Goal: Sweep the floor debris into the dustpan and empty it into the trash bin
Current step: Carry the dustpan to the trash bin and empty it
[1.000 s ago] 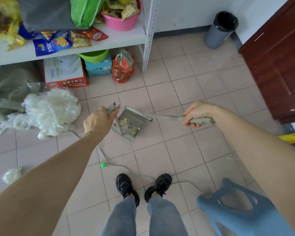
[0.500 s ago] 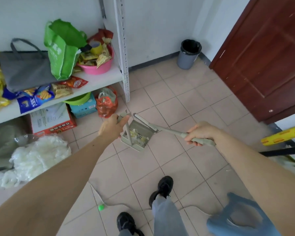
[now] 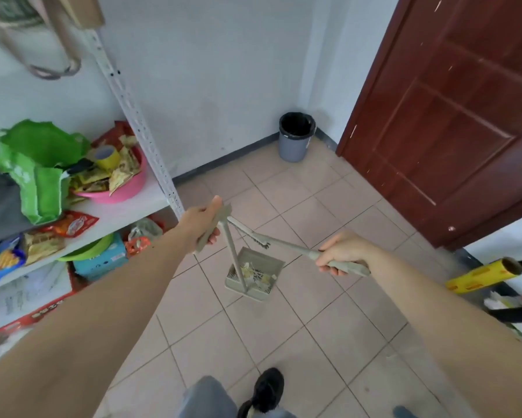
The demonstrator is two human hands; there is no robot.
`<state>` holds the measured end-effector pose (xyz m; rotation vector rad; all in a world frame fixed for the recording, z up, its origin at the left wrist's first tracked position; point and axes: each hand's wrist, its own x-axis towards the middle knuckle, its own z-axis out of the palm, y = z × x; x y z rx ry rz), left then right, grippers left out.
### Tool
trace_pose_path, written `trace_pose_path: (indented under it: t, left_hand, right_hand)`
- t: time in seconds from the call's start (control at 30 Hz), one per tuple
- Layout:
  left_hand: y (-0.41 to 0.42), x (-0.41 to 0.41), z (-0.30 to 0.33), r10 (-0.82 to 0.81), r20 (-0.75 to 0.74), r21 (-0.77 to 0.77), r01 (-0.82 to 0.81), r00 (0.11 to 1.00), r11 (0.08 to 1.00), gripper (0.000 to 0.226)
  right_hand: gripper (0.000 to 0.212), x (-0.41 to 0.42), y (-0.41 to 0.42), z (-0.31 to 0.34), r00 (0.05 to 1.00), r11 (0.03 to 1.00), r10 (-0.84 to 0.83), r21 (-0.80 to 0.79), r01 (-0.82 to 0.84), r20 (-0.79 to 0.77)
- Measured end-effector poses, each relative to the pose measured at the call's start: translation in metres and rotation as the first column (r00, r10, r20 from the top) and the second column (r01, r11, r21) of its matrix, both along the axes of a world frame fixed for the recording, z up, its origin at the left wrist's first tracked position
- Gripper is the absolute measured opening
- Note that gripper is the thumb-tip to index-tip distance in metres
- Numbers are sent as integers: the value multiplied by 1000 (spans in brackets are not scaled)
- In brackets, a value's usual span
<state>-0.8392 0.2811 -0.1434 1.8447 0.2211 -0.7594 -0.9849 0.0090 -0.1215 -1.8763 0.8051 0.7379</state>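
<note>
A grey-green dustpan (image 3: 265, 260) hangs above the tiled floor from its long handle, with paper scraps (image 3: 255, 274) lying inside it. My left hand (image 3: 200, 226) grips the top of that handle. My right hand (image 3: 341, 253) holds the matching brush (image 3: 253, 233) by its handle, and the bristle end points left toward my left hand, above the pan. A grey trash bin (image 3: 296, 137) with a black liner stands in the far corner, between the wall and the door, well beyond the pan.
A white shelf unit (image 3: 139, 206) on the left carries a green bag (image 3: 39, 164), a pink bowl (image 3: 123, 185) of packets and snack bags. A dark red door (image 3: 452, 122) stands shut on the right. A yellow roll (image 3: 483, 274) juts in at right. My shoe (image 3: 268, 387) is below.
My view has lifted and moved toward the corner, so the bin looks nearer. The dustpan has risen off the floor and hangs lower from my left hand. Both hands keep their grips.
</note>
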Motion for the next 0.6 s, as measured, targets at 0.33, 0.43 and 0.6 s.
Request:
trace_pose_path:
  t: [0.33,0.43,0.6]
  left_hand:
    - [-123,112,7,-155,-247,-43,149,956,988,60]
    - [-160,150,6,-206,-245,-54,199,947,979,53]
    - [-218,217,16,-298,-212,-45,295,931,954,51]
  right_hand:
    - [26,88,-110,8,1000,999,-14,-32,14,7]
    - [26,123,-144,7,1000,999,-9,-45,9,-7]
    - [29,183,-193,15,997,997,-69,-46,68,-23]
